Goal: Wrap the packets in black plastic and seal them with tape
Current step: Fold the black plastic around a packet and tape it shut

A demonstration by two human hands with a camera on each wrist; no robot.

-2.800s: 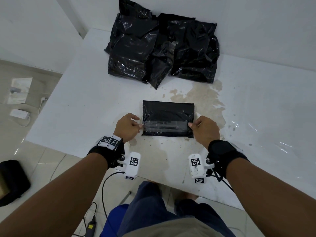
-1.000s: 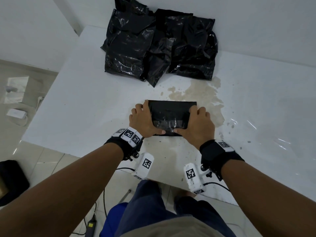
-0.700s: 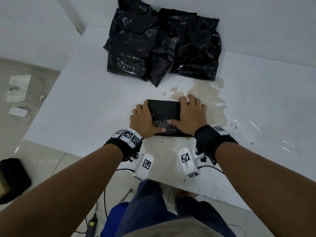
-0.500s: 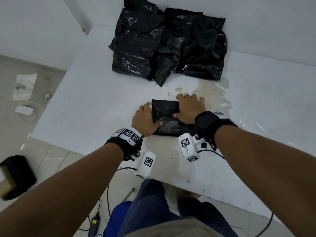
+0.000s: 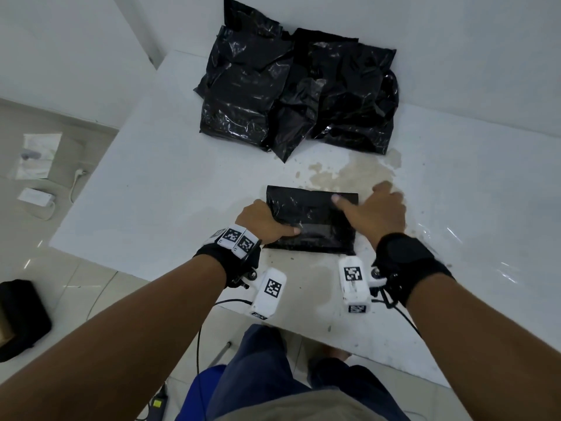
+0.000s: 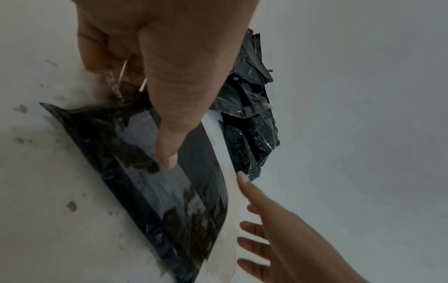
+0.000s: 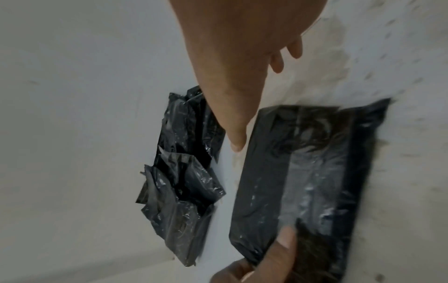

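Note:
A flat packet wrapped in black plastic [image 5: 312,217] lies on the white table [image 5: 151,192] in front of me, with a clear tape strip [image 5: 315,233] along its top. My left hand [image 5: 273,227] pinches the packet's left end, thumb [image 6: 167,153] on the tape and fingers curled at the edge. My right hand [image 5: 375,208] is spread flat at the packet's right end. Its thumb [image 5: 337,199] reaches over the top and its fingers [image 6: 252,227] lie past the edge over the table. Several wrapped black packets [image 5: 297,95] are piled at the back against the wall.
A brownish stain [image 5: 349,174] marks the table behind the packet. Clear film [image 5: 449,235] lies on the table to the right. The table's front edge is close to my wrists. On the floor at left are a black bag [image 5: 18,317] and a white adapter [image 5: 35,197].
My right hand slid left across the packet's top, then came back to its right end with fingers spread. My left hand stayed on the left end, thumb on the tape.

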